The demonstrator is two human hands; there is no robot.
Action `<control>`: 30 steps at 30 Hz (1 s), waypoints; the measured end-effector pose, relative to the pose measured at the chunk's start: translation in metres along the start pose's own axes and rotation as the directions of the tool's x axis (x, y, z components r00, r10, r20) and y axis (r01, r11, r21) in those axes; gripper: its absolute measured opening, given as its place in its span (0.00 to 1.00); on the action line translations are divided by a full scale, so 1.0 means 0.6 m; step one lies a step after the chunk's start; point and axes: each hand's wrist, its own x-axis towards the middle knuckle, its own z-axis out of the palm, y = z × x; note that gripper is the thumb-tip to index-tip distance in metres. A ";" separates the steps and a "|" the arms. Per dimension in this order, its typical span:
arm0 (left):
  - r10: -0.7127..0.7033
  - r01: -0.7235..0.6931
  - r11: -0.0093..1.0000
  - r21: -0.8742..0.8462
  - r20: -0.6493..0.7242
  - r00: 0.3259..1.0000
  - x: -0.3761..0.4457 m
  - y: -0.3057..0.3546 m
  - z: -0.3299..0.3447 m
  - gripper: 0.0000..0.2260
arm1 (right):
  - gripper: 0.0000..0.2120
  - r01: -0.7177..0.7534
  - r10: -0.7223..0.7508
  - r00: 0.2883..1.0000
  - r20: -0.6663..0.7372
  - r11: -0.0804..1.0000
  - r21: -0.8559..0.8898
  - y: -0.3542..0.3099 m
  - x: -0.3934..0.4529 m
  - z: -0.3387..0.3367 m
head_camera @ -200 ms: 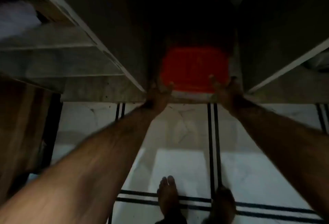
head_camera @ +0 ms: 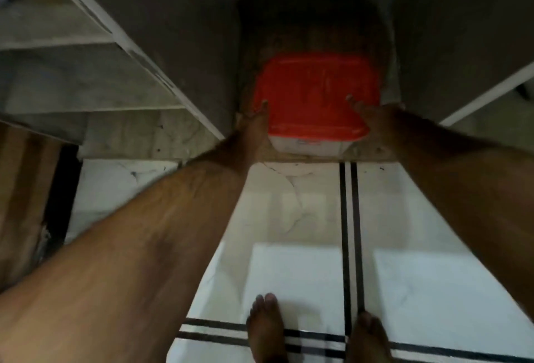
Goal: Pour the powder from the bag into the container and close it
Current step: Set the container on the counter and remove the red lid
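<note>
The left hand point(head_camera: 254, 125) is laid flat against the left side of the container point(head_camera: 315, 146), fingers stretched forward and close together, the fingertips reaching the edge of the red lid point(head_camera: 316, 94). The right hand point(head_camera: 372, 114) is pressed against the right side in the same way, fingers extended along the lid's edge, thumb hidden. The container is thus clasped between the two flat palms; neither hand is curled around it. Whether it is lifted or rests on the shelf cannot be told, as the picture is dark and blurred.

The container is seen at the front edge of a low, dark shelf point(head_camera: 289, 157) inside an open cupboard. Its pale body is visible only as a narrow strip below the lid, which is seated on top. The recess behind it is too dark for anything to be made out.

The recess is flanked by two open cupboard doors: the left door point(head_camera: 161, 45) stands close beside the left wrist, and the right door point(head_camera: 462, 59) close beside the right forearm, so that the arms are framed narrowly between them. Further shelves point(head_camera: 72, 73) are seen to the left.

Below, a white marble floor point(head_camera: 289, 261) with paired black stripes is shown, and two bare feet point(head_camera: 265, 331) are planted near the bottom edge.
</note>
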 end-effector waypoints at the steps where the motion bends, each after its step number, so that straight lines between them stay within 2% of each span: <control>1: 0.004 -0.003 1.000 -0.028 0.021 1.000 0.023 -0.019 -0.001 0.47 | 0.49 0.003 -0.003 1.000 -0.007 1.000 -0.009 0.014 0.013 -0.003; 3: -0.036 0.036 0.999 -0.013 0.026 0.999 0.043 -0.049 0.002 0.45 | 0.46 0.008 -0.009 0.999 -0.037 1.000 -0.016 0.025 0.029 0.005; 6: -0.049 0.046 0.998 -0.033 -0.104 0.993 -0.039 -0.042 0.007 0.34 | 0.37 0.065 -0.063 0.995 -0.078 0.998 0.026 0.030 -0.012 0.025; 7: -0.093 0.087 0.995 -0.053 -0.145 0.985 -0.074 -0.041 0.008 0.30 | 0.36 0.086 -0.084 0.993 -0.079 0.996 0.022 0.035 -0.040 0.026; 8: -0.169 0.158 0.985 -0.070 -0.192 0.967 -0.112 -0.043 0.005 0.28 | 0.37 0.083 -0.081 0.994 -0.079 0.996 0.023 0.042 -0.073 0.026; 10: -0.302 0.291 0.953 -0.083 -0.201 0.932 -0.210 -0.050 -0.017 0.25 | 0.47 0.035 -0.035 0.993 -0.116 0.999 -0.006 0.055 -0.152 0.020; 12: -0.331 0.315 0.944 -0.101 -0.257 0.908 -0.322 -0.046 -0.045 0.23 | 0.51 0.032 -0.038 0.989 -0.146 0.999 -0.040 0.056 -0.242 0.014; 14: -0.322 0.301 0.947 -0.114 -0.333 0.886 -0.437 -0.008 -0.077 0.21 | 0.44 -0.008 0.001 0.991 -0.131 0.998 -0.056 0.040 -0.344 0.015; 16: -0.295 0.281 0.956 -0.091 -0.332 0.896 -0.555 0.063 -0.105 0.18 | 0.30 -0.021 0.017 0.994 -0.105 0.999 -0.031 -0.006 -0.453 0.014; 18: -0.267 0.252 0.964 -0.087 -0.304 0.915 -0.668 0.141 -0.132 0.15 | 0.25 -0.033 0.034 0.996 -0.077 0.999 0.022 -0.059 -0.550 0.006; 20: -0.232 0.219 0.973 -0.079 -0.309 0.922 -0.763 0.218 -0.159 0.19 | 0.31 -0.022 0.023 0.995 -0.093 1.000 0.013 -0.103 -0.637 -0.003; 22: -0.187 0.168 0.982 -0.088 -0.295 0.937 -0.849 0.292 -0.179 0.32 | 0.48 0.017 -0.018 0.995 -0.094 1.000 -0.011 -0.150 -0.717 -0.013; 23: -0.164 0.141 0.985 -0.101 -0.288 0.944 -0.884 0.327 -0.186 0.36 | 0.51 0.042 -0.042 0.996 -0.074 0.999 -0.002 -0.176 -0.755 -0.019; 28: -0.003 -0.029 0.995 -0.090 -0.335 0.942 -1.014 0.485 -0.179 0.28 | 0.42 0.188 -0.185 0.982 -0.046 0.978 0.092 -0.309 -0.915 -0.048; 30: 0.067 -0.119 0.986 -0.120 -0.367 0.928 -1.044 0.542 -0.170 0.19 | 0.36 0.261 -0.257 0.965 -0.049 0.959 0.111 -0.354 -0.964 -0.062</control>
